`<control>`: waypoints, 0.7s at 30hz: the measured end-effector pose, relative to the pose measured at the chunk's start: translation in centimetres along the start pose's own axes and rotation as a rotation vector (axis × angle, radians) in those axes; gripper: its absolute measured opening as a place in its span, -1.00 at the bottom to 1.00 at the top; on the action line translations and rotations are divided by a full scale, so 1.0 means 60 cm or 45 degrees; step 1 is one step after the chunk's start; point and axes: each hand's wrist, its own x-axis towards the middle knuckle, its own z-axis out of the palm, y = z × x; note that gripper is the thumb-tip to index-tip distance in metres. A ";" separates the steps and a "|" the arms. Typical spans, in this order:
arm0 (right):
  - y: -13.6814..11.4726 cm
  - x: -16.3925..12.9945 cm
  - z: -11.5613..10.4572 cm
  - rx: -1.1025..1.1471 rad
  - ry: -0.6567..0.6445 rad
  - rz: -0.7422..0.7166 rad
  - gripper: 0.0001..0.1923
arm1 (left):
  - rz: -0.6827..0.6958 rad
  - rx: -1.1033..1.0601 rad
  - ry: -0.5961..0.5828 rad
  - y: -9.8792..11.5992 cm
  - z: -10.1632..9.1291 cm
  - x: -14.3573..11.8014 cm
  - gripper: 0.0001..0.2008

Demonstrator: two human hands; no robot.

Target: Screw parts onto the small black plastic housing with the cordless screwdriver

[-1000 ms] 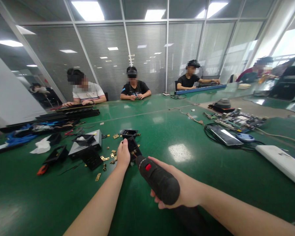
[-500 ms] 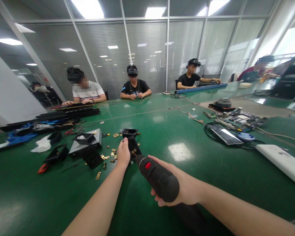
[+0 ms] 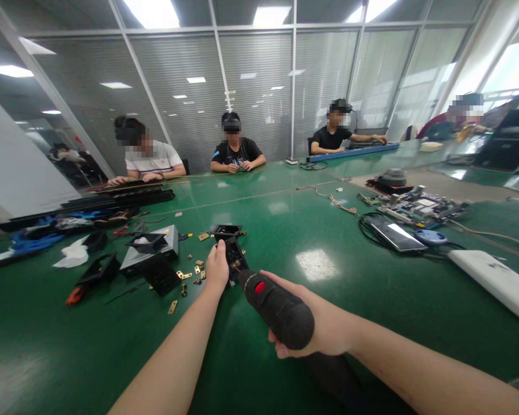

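My right hand is closed round the grip of a black cordless screwdriver with a red switch on top. Its bit points away from me and meets the inside of a small black plastic housing. That housing is gripped at its left side by my left hand, thumb on top. Just behind it is another black housing with brass tabs. Loose brass plates and small brass screws lie left of my left hand.
To the left are a grey metal box, more black housings and orange-handled pliers. On the right lie a phone, a circuit board and a white power bank. Several people sit across the green table.
Both hands hold nearly the same pose, the bit still at the housing. The whole view has shifted very slightly.
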 end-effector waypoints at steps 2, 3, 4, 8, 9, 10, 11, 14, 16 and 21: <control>0.002 0.000 -0.001 0.004 -0.004 0.005 0.60 | -0.040 0.001 0.005 -0.001 0.001 0.000 -0.27; 0.002 0.000 -0.002 0.007 -0.010 0.012 0.59 | -0.055 0.000 0.004 -0.001 0.001 0.000 -0.28; 0.001 0.000 -0.002 0.010 -0.017 0.019 0.59 | -0.057 0.000 0.002 0.000 0.001 -0.001 -0.28; -0.003 -0.001 -0.002 0.010 -0.025 0.030 0.60 | -0.058 -0.001 -0.012 0.007 0.000 -0.004 -0.29; -0.005 -0.002 -0.002 0.007 -0.022 0.028 0.60 | -0.060 -0.001 -0.013 0.008 -0.001 -0.005 -0.29; -0.005 -0.002 -0.002 0.005 -0.018 0.024 0.60 | -0.061 0.000 -0.014 0.009 -0.001 -0.005 -0.29; -0.006 -0.002 -0.002 0.004 -0.015 0.020 0.59 | -0.064 0.004 -0.014 0.010 -0.001 -0.005 -0.29; -0.004 -0.002 -0.003 0.011 -0.018 0.009 0.58 | -0.074 0.015 -0.010 0.010 -0.001 -0.005 -0.29; -0.001 -0.001 -0.003 0.020 -0.019 0.001 0.58 | -0.076 0.013 -0.011 0.010 -0.001 -0.004 -0.29; 0.000 0.000 -0.004 0.013 -0.025 0.008 0.58 | -0.079 0.014 -0.007 0.010 0.000 -0.004 -0.27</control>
